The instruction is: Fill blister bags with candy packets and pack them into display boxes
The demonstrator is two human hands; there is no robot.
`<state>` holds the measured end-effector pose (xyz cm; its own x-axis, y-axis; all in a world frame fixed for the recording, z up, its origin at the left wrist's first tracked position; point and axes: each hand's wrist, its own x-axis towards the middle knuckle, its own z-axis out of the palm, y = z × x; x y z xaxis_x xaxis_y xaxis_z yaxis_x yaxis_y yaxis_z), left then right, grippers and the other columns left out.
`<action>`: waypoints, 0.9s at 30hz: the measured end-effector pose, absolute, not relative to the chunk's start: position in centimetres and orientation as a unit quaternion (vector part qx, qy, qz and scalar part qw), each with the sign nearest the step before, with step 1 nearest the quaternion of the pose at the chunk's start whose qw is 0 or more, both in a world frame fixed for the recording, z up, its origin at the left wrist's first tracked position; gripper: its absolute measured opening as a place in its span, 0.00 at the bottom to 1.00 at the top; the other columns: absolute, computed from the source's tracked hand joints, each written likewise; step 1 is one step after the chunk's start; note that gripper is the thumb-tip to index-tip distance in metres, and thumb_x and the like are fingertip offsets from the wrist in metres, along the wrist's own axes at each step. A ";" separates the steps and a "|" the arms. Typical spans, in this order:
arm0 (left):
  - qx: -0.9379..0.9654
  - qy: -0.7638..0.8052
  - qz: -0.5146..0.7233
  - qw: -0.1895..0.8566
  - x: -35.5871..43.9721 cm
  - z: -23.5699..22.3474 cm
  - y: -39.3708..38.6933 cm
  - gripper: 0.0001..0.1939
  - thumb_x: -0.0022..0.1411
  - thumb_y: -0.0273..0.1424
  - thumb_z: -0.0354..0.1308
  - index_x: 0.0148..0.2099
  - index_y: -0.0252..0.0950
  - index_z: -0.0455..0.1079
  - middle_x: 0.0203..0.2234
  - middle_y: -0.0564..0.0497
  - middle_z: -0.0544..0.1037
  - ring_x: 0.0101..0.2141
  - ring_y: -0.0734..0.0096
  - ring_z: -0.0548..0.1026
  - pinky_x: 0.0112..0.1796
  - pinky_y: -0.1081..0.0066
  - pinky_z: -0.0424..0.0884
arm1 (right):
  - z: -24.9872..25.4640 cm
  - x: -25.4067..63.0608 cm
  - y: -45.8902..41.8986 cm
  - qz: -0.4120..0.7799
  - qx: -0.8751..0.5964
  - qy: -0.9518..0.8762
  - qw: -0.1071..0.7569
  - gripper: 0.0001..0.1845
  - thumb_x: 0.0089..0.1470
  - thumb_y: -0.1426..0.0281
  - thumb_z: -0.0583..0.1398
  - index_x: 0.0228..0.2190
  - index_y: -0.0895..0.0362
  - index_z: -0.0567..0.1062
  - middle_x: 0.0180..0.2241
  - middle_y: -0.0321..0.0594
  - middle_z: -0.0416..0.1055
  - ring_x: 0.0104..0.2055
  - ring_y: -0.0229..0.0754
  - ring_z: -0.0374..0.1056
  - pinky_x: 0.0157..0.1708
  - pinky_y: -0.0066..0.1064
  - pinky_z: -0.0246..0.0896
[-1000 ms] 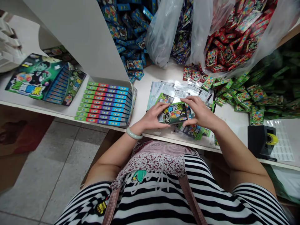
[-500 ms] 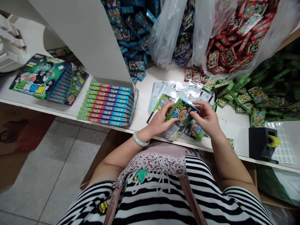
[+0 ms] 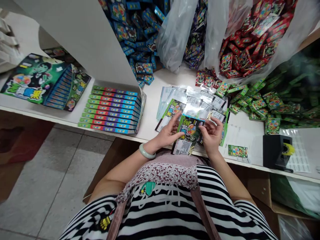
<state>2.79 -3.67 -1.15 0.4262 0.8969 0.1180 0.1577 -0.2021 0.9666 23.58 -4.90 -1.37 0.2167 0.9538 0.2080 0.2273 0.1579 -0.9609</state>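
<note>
Between my hands is a printed cardboard pack [image 3: 189, 129], green and black with a round colourful picture, a blue strip along its top edge and a pale panel below. My left hand [image 3: 167, 134] grips its left edge, thumb on the front face. On the opposite edge, my right hand [image 3: 212, 136] pinches the upper right corner between thumb and curled fingers. Under and behind the pack, several flat printed cards [image 3: 168, 95] in glossy clear sleeves overlap on the white table [image 3: 160, 78]. A green and black printed card [image 3: 172, 110] lies just beyond my left fingers.
At left stand a row of filled packs [image 3: 110, 110] and an open display box [image 3: 32, 78]. Behind are heaps of small blue boxes [image 3: 143, 68], red boxes [image 3: 226, 61] in a plastic bag, and green boxes [image 3: 272, 100]. A tape dispenser [image 3: 272, 150] and a single small green box [image 3: 237, 150] sit at right.
The pack has turned more upright and come slightly lower, nearer my body. My right hand has moved left and down with it, uncovering the small green box at right.
</note>
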 end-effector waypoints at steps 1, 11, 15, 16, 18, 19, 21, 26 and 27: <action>0.671 0.378 0.369 0.520 2.7 -1.0 -3.6 0.40 0.66 0.39 0.60 0.72 0.51 0.41 0.45 0.46 0.74 0.40 0.64 0.80 0.40 0.59 0.81 | -1.2 23.6 -4.8 0.329 -0.554 -0.539 0.543 0.23 0.56 0.57 0.62 0.51 0.48 0.65 0.43 0.44 0.72 0.39 0.46 0.72 0.43 0.42 0.70; 0.637 0.334 0.379 0.583 1.7 0.2 -2.2 0.31 0.61 0.35 0.65 0.61 0.45 0.53 0.47 0.46 0.74 0.45 0.65 0.78 0.46 0.63 0.77 | 0.1 26.0 -2.3 0.433 -0.482 -0.609 0.457 0.25 0.57 0.58 0.63 0.54 0.47 0.64 0.39 0.37 0.72 0.36 0.41 0.71 0.40 0.37 0.71; 0.607 0.349 0.415 0.581 1.9 -0.3 -2.1 0.25 0.62 0.38 0.63 0.56 0.44 0.56 0.44 0.49 0.73 0.43 0.68 0.77 0.44 0.67 0.76 | -0.8 25.0 -3.4 0.371 -0.512 -0.594 0.498 0.17 0.58 0.59 0.62 0.48 0.49 0.70 0.42 0.42 0.74 0.40 0.44 0.74 0.43 0.40 0.72; 0.599 0.358 0.421 0.579 2.0 -0.3 -2.0 0.23 0.63 0.39 0.62 0.55 0.43 0.56 0.42 0.50 0.73 0.41 0.69 0.76 0.42 0.68 0.75 | -0.9 24.8 -3.6 0.370 -0.518 -0.597 0.488 0.17 0.59 0.59 0.61 0.49 0.50 0.71 0.43 0.44 0.75 0.41 0.45 0.74 0.44 0.41 0.72; 0.596 0.376 0.427 0.567 2.1 -0.4 -1.8 0.19 0.65 0.42 0.59 0.52 0.42 0.58 0.38 0.52 0.72 0.37 0.71 0.75 0.39 0.69 0.74 | -0.6 24.6 -3.5 0.380 -0.519 -0.605 0.469 0.17 0.61 0.59 0.60 0.50 0.51 0.73 0.46 0.45 0.76 0.44 0.46 0.74 0.46 0.42 0.71; 0.600 0.381 0.426 0.560 2.1 -0.4 -1.7 0.18 0.66 0.43 0.58 0.51 0.42 0.58 0.36 0.53 0.71 0.36 0.72 0.74 0.37 0.70 0.74 | -0.3 24.5 -3.2 0.390 -0.516 -0.609 0.459 0.17 0.61 0.58 0.59 0.49 0.51 0.74 0.47 0.45 0.76 0.46 0.47 0.74 0.47 0.43 0.71; 0.611 0.382 0.423 0.550 2.1 -0.3 -1.6 0.18 0.66 0.44 0.58 0.50 0.41 0.59 0.35 0.53 0.71 0.35 0.72 0.74 0.36 0.70 0.73 | 0.4 24.6 -2.7 0.407 -0.506 -0.624 0.433 0.17 0.62 0.58 0.57 0.47 0.51 0.77 0.46 0.44 0.77 0.46 0.46 0.73 0.48 0.44 0.71; 0.610 0.402 0.455 0.508 2.6 -0.4 -1.5 0.15 0.66 0.44 0.59 0.48 0.41 0.64 0.37 0.52 0.75 0.39 0.68 0.77 0.42 0.64 0.76 | 1.8 24.6 -1.7 0.371 -0.500 -0.676 0.394 0.15 0.63 0.60 0.55 0.40 0.51 0.80 0.43 0.43 0.76 0.49 0.47 0.71 0.52 0.45 0.67; 0.604 0.416 0.473 0.488 2.7 -0.3 -1.4 0.13 0.67 0.43 0.58 0.46 0.40 0.65 0.39 0.52 0.76 0.42 0.67 0.77 0.46 0.61 0.76 | 1.8 24.5 -1.6 0.358 -0.510 -0.673 0.397 0.14 0.63 0.61 0.55 0.39 0.51 0.80 0.43 0.44 0.75 0.49 0.47 0.70 0.52 0.45 0.67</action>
